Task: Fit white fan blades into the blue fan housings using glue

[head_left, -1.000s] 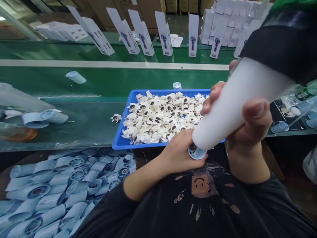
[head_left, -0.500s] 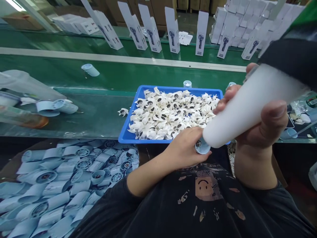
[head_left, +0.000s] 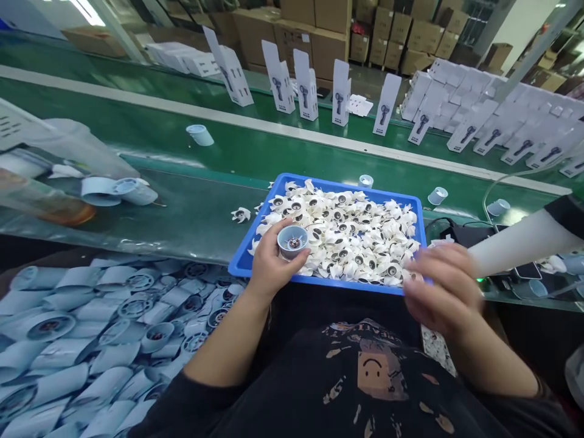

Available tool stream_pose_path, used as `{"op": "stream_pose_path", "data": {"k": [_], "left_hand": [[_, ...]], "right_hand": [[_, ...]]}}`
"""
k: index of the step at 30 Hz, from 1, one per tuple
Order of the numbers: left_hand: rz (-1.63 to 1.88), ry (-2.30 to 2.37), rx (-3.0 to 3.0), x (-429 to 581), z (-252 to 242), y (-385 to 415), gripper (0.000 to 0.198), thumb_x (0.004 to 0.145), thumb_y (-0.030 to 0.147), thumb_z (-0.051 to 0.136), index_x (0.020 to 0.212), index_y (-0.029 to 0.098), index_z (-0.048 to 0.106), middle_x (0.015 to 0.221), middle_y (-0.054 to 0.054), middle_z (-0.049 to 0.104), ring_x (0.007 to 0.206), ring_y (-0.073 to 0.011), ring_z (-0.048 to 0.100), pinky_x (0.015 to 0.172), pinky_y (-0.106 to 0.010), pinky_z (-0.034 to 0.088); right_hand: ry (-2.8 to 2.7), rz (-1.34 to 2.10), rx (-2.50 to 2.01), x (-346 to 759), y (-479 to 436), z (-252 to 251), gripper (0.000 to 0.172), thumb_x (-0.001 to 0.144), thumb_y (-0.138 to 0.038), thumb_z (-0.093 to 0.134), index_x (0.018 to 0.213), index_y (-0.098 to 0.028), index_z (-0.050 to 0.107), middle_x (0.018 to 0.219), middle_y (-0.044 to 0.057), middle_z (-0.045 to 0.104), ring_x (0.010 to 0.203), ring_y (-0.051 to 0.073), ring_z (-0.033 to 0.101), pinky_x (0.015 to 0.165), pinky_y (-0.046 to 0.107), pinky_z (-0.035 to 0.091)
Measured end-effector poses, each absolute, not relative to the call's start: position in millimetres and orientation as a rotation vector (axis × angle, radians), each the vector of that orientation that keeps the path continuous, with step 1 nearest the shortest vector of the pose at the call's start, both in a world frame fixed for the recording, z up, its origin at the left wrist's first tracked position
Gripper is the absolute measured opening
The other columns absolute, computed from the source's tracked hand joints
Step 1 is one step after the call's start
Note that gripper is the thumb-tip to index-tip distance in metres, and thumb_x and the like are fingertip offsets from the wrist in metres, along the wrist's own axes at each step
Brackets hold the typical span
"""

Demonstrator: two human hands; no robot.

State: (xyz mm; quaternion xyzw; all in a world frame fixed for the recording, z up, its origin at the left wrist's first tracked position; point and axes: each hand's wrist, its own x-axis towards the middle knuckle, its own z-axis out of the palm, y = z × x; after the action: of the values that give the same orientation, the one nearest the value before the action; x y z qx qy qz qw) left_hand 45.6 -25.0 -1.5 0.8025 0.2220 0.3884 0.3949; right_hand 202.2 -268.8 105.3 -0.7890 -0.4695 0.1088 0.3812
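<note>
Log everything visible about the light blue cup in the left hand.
The light blue cup is round and looks like plastic, its open end facing up toward the camera. A dark, coppery core sits inside. The left hand holds it around its wall, over the left part of the blue tray. Its underside is hidden.

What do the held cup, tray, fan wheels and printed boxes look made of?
Cup in left hand: probably plastic, pale blue, smooth with an even rim.
Tray: likely molded plastic, given its uniform blue and rounded corners.
Fan wheels: probably white plastic; thin curved blades.
Boxes: apparently white card, thin raised flaps; coating unclear.
</note>
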Motion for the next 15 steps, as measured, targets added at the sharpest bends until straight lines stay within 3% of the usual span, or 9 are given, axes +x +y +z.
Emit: {"op": "stream_pose_path", "data": {"k": [2,5,10,15], "left_hand": [[1.009,0.552,1.983,45.6,-1.2,-27.0,0.060,0.072,0.041,0.069,0.124,0.016,0.051,0.122,-0.014,0.062,0.112,-0.0299,0.063,0.097,-0.044,0.051],[1.034,0.553,1.988,44.1,0.2,-27.8,0.059,0.073,0.042,0.068,0.123,0.015,0.052,0.120,-0.015,0.063,0.111,-0.0301,0.063,0.098,-0.044,0.051],[1.037,0.527,2.059,38.8,3.7,-29.4,0.053,0.074,0.039,0.066,0.120,0.017,0.053,0.118,-0.013,0.064,0.109,-0.0289,0.064,0.096,-0.043,0.052],[1.047,0.461,2.073,36.3,6.5,-29.5,0.049,0.074,0.036,0.066,0.117,0.017,0.054,0.116,-0.012,0.066,0.108,-0.0281,0.065,0.096,-0.042,0.052]], "right_hand": [[-1.669,0.315,-2.154,203.1,-227.4,99.5,0.024,0.090,-0.022,0.054,0.108,-0.028,0.068,0.122,0.008,0.063,0.121,0.029,0.052,0.106,0.057,0.037],[-1.914,0.549,-2.156,215.7,-169.1,87.9,0.027,0.085,-0.009,0.059,0.105,-0.023,0.070,0.121,0.007,0.063,0.113,0.025,0.058,0.102,0.046,0.042],[-1.887,0.722,-2.273,239.6,-127.5,81.0,0.017,0.091,-0.026,0.061,0.102,-0.016,0.067,0.114,0.010,0.063,0.101,0.020,0.061,0.088,0.034,0.048],[-1.706,0.853,-2.434,240.8,-121.4,78.2,0.025,0.101,-0.028,0.042,0.114,-0.013,0.058,0.094,0.005,0.066,0.077,0.013,0.063,0.070,0.028,0.052]]}}
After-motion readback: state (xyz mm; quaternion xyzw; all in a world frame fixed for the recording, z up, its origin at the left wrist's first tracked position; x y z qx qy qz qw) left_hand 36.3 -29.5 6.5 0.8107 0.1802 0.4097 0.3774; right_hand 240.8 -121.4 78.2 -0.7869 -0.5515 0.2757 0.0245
